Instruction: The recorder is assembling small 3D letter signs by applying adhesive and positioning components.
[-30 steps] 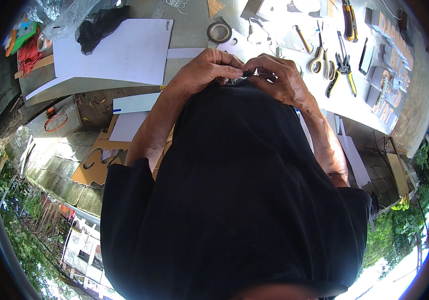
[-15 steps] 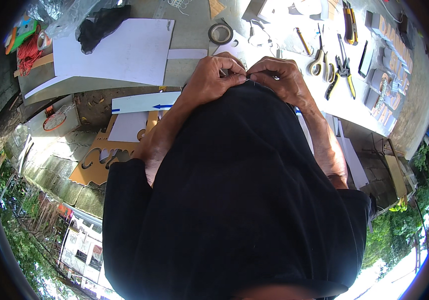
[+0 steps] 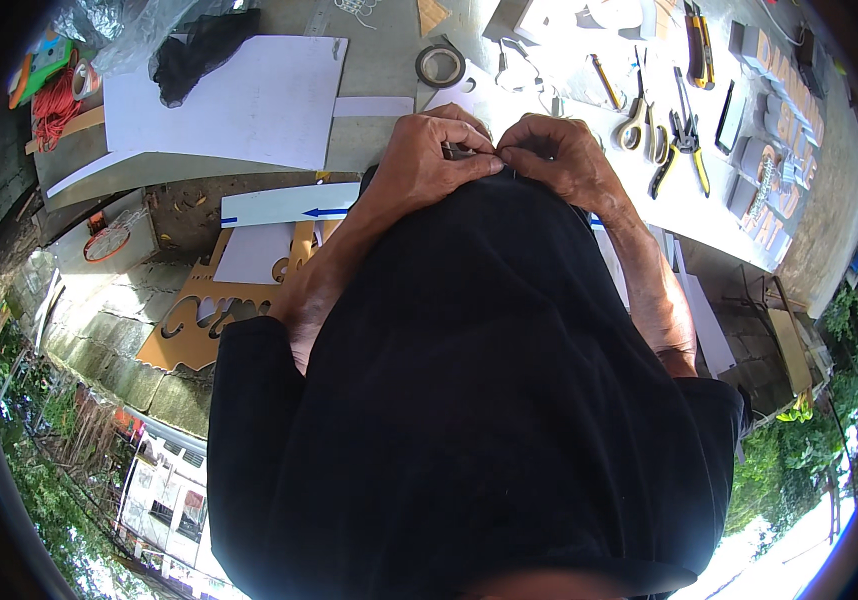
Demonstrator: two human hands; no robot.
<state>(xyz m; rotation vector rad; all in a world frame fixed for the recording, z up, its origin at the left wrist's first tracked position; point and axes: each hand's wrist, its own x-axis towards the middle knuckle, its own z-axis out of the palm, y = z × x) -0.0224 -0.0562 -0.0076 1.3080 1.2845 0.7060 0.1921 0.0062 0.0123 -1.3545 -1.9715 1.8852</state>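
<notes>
My left hand (image 3: 436, 158) and my right hand (image 3: 562, 160) meet at the near edge of the work table, fingertips touching. Both are closed in a pinch, thumb against fingers. Whatever lies between the fingertips is too small to make out; only a thin pale trace shows just below them, against my black shirt (image 3: 509, 330). Beyond the hands lies a roll of dark tape (image 3: 440, 66). To the right of my right hand are scissors with pale handles (image 3: 631, 135) and yellow-and-black pliers (image 3: 686, 140).
A large white sheet (image 3: 239, 105) lies at the left, with a black mesh cloth (image 3: 194, 65) on it. Red wire (image 3: 54, 108) is coiled farther left. A yellow-black utility knife (image 3: 699, 45), a phone (image 3: 731, 118) and cut-out letters (image 3: 784, 130) occupy the right. Below hangs a brown cut-out board (image 3: 184, 325).
My fingertips have shifted slightly to the right and turned a little, staying pinched together. The things on the table lie where they were.
</notes>
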